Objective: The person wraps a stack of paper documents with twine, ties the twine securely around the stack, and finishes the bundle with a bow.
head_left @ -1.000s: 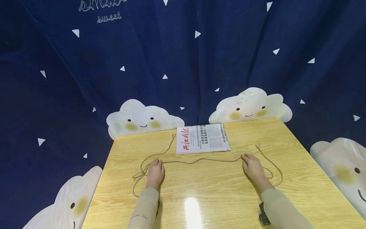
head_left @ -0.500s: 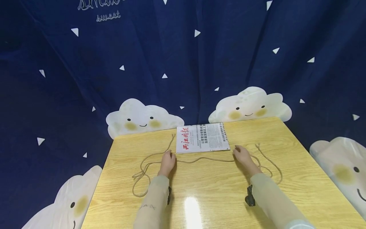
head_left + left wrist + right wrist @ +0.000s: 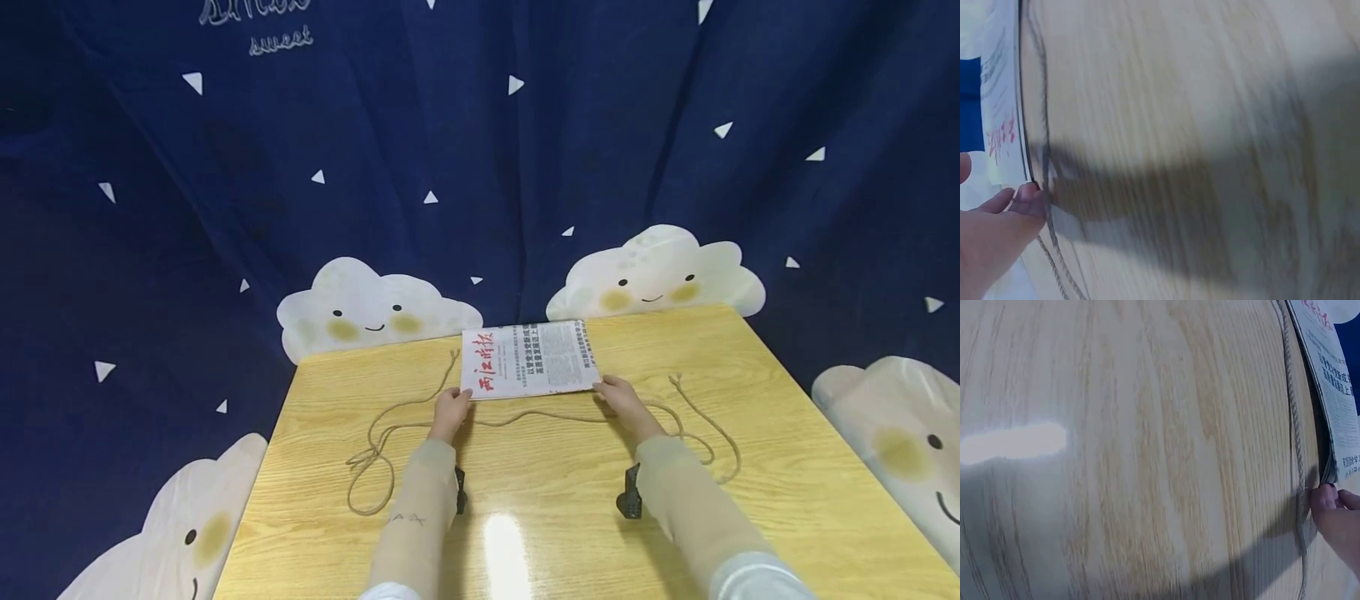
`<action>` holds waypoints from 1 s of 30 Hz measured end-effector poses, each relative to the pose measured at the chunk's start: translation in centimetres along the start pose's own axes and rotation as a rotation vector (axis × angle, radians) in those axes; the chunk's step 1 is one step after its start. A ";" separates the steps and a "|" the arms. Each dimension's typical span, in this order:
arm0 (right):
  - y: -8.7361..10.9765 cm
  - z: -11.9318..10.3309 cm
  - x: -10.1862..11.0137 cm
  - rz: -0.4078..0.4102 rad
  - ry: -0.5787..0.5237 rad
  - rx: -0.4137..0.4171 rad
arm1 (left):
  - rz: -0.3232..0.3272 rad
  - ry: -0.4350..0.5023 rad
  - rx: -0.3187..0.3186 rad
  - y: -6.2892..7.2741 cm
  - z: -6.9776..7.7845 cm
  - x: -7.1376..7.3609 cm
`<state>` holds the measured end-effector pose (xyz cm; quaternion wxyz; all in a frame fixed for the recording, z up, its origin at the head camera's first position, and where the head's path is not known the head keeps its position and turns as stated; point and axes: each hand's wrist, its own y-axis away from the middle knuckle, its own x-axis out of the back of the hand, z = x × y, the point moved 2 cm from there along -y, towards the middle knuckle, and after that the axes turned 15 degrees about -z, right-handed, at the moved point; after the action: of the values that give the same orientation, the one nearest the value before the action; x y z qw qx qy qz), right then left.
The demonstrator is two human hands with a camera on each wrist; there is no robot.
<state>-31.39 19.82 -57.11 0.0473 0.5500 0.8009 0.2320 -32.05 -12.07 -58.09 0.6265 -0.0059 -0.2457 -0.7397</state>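
Observation:
A folded newspaper (image 3: 543, 360) with red and black print lies at the far edge of the table. My left hand (image 3: 451, 410) pinches its near left corner, and my right hand (image 3: 624, 403) pinches its near right corner. In the right wrist view the thumb is at the corner of the newspaper (image 3: 1333, 387), with dark shadow along its near edge. Just in front of it a thin tan rope (image 3: 536, 413) stretches sideways on the table, passing close under both hands. Its left part is looped, and its right part curves back to a frayed end.
The wooden table (image 3: 540, 475) carries a bright light reflection near its front. A dark blue curtain (image 3: 390, 125) with white triangles and cloud faces hangs right behind it. Small black devices (image 3: 630, 493) sit under the wrists.
Both hands have let go of the rope, moved inward and forward, and taken hold of the newspaper's near corners. The rope stays stretched out on the table.

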 end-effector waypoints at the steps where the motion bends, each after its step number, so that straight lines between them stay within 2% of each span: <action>1: -0.2 0.1 -0.1 -0.001 -0.022 -0.010 | 0.022 0.012 -0.010 -0.6 -0.5 -0.1; 3: -0.2 0.1 -0.2 -0.007 -0.067 -0.020 | 0.019 0.054 -0.022 -2.6 -2.2 -0.2; 6: -1.5 1.6 0.3 -0.052 -0.160 0.003 | 0.012 0.123 -0.075 -7.2 -6.2 -0.7; 8: -3.9 4.1 1.5 -0.077 -0.248 0.048 | 0.006 0.171 -0.054 -9.6 -8.1 -1.0; 10: -7.1 7.3 3.0 -0.095 -0.301 0.063 | 0.054 0.200 -0.037 -12.1 -10.0 -1.3; 11: -7.0 7.1 2.9 -0.077 -0.313 0.050 | 0.060 0.249 -0.012 -14.7 -12.0 -1.5; 12: -6.7 6.8 2.9 -0.070 -0.325 0.039 | 0.080 0.285 -0.017 -16.9 -13.8 -1.6; 14: -5.9 6.1 2.6 -0.077 -0.350 0.061 | 0.102 0.370 -0.009 -19.6 -16.1 -1.8; 15: -4.7 5.0 2.2 -0.073 -0.354 0.056 | 0.109 0.403 -0.026 -20.3 -16.8 -1.9; 16: -3.0 3.3 1.3 -0.060 -0.349 0.043 | 0.108 0.437 -0.043 -20.3 -16.9 -2.0; 17: -1.7 2.0 0.7 -0.063 -0.353 0.047 | 0.086 0.461 -0.054 -19.8 -16.7 -2.0; 18: -1.5 1.9 0.7 -0.062 -0.355 0.044 | 0.081 0.454 -0.067 -17.4 -14.9 -2.0; 20: -1.1 1.6 0.6 -0.066 -0.360 0.062 | 0.073 0.475 -0.106 -13.7 -12.2 -1.9; 21: -0.2 0.6 0.1 -0.030 -0.343 0.001 | 0.065 0.488 -0.146 -12.5 -11.3 -1.9; 23: 0.4 0.3 0.1 -0.040 -0.357 0.012 | 0.042 0.525 -0.136 -11.2 -10.2 -1.9; 25: 0.9 -0.1 0.1 -0.041 -0.379 0.014 | 0.047 0.565 -0.200 -11.7 -10.7 -2.1; 28: 1.5 -0.6 0.1 -0.040 -0.406 0.008 | 0.055 0.578 -0.158 -13.9 -12.2 -2.5; 30: 1.7 -0.8 0.2 -0.033 -0.415 0.008 | 0.057 0.610 -0.180 -15.7 -13.5 -2.9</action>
<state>-30.28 20.20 -55.67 0.2129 0.5730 0.7838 0.1096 -42.02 -12.94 -76.47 0.6886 0.1538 0.0204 -0.7083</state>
